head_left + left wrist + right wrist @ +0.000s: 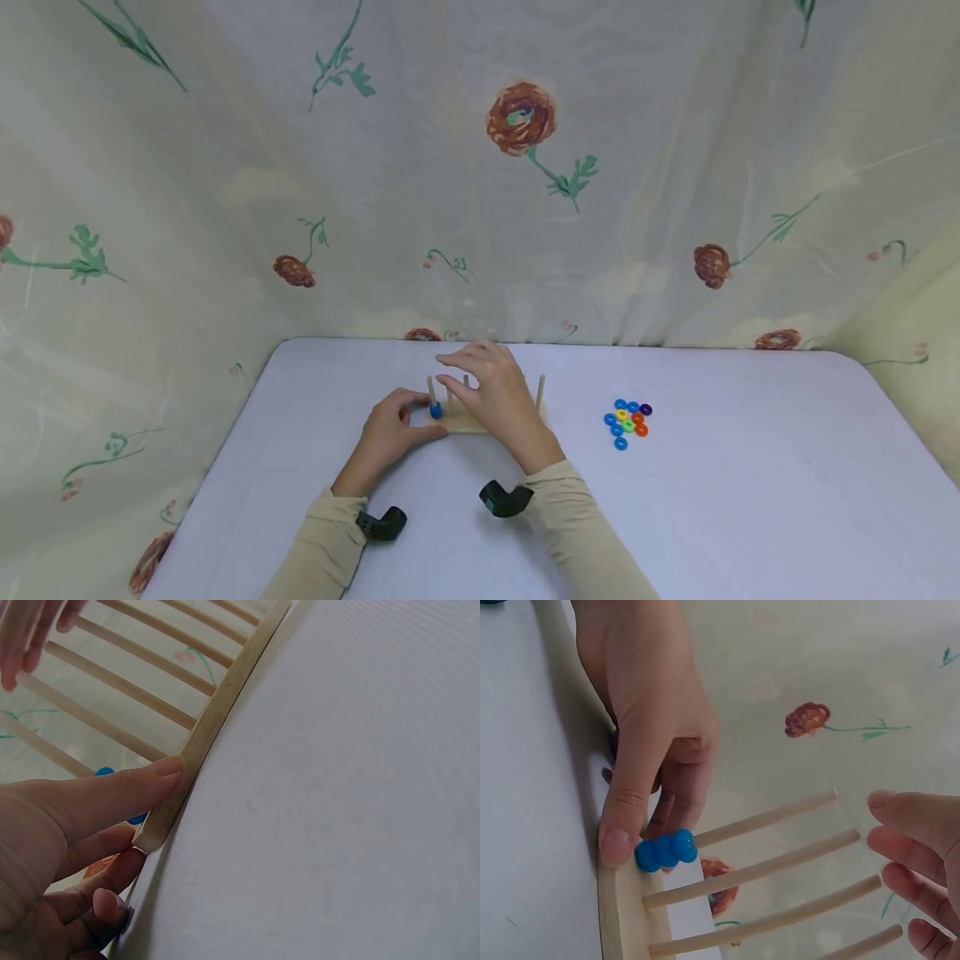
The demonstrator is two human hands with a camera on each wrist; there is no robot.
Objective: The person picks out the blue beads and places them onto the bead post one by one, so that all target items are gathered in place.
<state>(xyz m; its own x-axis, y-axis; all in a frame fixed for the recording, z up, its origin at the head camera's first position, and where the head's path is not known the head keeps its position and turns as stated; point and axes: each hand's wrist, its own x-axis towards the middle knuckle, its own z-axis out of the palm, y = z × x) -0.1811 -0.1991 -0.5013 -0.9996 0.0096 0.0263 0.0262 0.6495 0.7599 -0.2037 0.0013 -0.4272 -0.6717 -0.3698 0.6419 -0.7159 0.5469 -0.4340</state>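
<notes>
A wooden peg rack with a row of upright pegs stands on the table. My left hand grips its left end, the thumb pressed on the front edge of the base, as the left wrist view shows. Stacked low on the leftmost peg are three blue beads, right beside that thumb. The other pegs visible in the right wrist view are bare. Over the pegs, my right hand hovers with thumb and fingers apart and nothing between them. Its fingertips are close to the peg tops.
To the right of the rack lies a loose cluster of ring beads in blue, yellow, green, orange and purple. A white cloth covers the table. Behind it hangs a pale curtain with printed flowers.
</notes>
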